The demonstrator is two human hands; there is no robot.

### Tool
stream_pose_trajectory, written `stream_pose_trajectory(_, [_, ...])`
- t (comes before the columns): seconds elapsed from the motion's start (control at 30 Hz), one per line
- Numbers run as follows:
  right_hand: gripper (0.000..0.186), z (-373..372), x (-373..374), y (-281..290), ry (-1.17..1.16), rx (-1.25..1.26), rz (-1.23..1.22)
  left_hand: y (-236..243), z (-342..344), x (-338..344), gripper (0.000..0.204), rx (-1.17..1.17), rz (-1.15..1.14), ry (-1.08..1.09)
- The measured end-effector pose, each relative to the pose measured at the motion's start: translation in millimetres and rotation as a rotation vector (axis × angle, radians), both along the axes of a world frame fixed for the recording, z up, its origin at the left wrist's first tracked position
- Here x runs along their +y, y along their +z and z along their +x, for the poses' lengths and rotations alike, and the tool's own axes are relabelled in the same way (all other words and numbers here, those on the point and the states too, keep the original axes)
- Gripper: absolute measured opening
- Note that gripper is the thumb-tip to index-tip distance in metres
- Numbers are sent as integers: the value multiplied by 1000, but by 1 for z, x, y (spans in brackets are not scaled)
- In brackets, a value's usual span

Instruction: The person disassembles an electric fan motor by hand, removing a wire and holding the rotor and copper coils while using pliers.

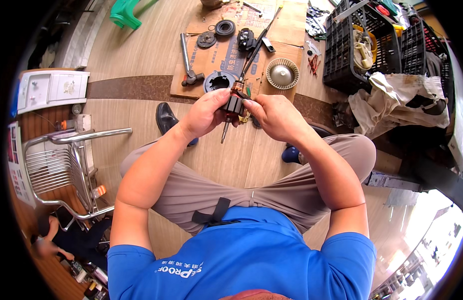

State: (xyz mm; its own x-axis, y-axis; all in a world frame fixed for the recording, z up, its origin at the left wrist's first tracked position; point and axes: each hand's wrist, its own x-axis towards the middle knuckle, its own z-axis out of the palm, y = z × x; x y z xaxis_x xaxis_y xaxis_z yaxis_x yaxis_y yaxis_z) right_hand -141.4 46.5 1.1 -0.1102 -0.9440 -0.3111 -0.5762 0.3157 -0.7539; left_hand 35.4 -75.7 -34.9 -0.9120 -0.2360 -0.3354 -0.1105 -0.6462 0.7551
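My left hand (205, 114) grips a motor armature (235, 106) with a dark slotted core, copper windings at its far end and a thin metal shaft pointing back toward me. From the other side, my right hand (277, 116) closes on the armature, thumb against the core; a small dark piece shows by its fingertips, too small to name. Just beyond my left hand lies a round grey motor housing (211, 82) with an open middle. A pale finned blower wheel (282, 73) rests beyond my right hand.
Flattened cardboard (204, 62) carries a hammer (187, 60), a black ring (225, 28), a dark disc (206, 39) and a black motor part (246, 39). Black crates (339, 55) and a stained cloth (391, 102) stand right. A metal chair (81, 137) and another person's arm (52, 227) are left.
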Motion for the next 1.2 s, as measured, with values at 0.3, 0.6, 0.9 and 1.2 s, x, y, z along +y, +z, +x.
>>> stream_pose_trajectory(0.3, [46, 7, -1, -3, -24, -30, -19, 3, -2, 1, 41, -2, -3, 52])
stream_pose_trajectory(0.6, [36, 14, -1, -13, -80, 14, -76, 4, 1, -4, 36, -5, -18, 44])
stream_pose_trajectory(0.9, [40, 5, -2, -30, -8, 70, -184, 2, 0, 0, 29, -88, -97, 165])
stream_pose_trajectory(1.2, [49, -20, -11, -81, -157, 161, -74, -10, 12, -18, 30, -53, -13, 156])
